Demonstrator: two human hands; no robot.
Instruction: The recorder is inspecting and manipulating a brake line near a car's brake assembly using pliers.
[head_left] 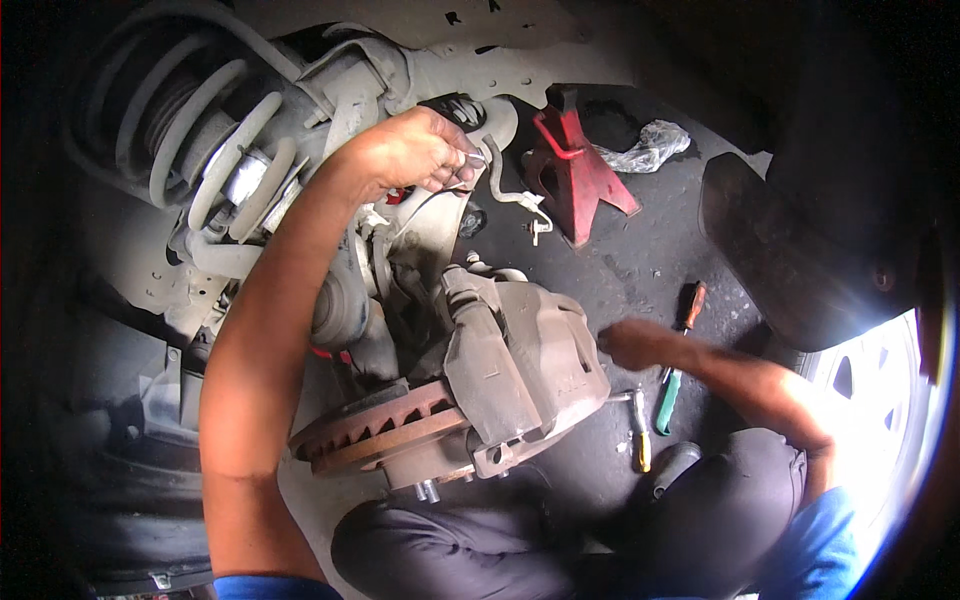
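Note:
My left hand point(425, 150) is raised beside the coil spring point(190, 150), its fingers pinched together. A small pale tip shows at the fingertips, but its kind is hard to make out. Just below that hand runs a thin dark cable point(425, 205). My right hand point(638, 345) hangs low to the right of the brake caliper point(535, 355); it is blurred and its fingers are hidden. The caliper sits over a rusty, vented brake disc point(390, 430), with wheel studs point(428, 491) showing beneath.
A red jack stand point(583, 185) stands on the dark floor, with crumpled clear plastic point(650, 147) behind it. Near my right hand lie an orange-handled screwdriver point(694, 305), a green-handled tool point(669, 402) and a yellow-ended tool point(643, 450). A wheel point(880, 380) is at the right edge.

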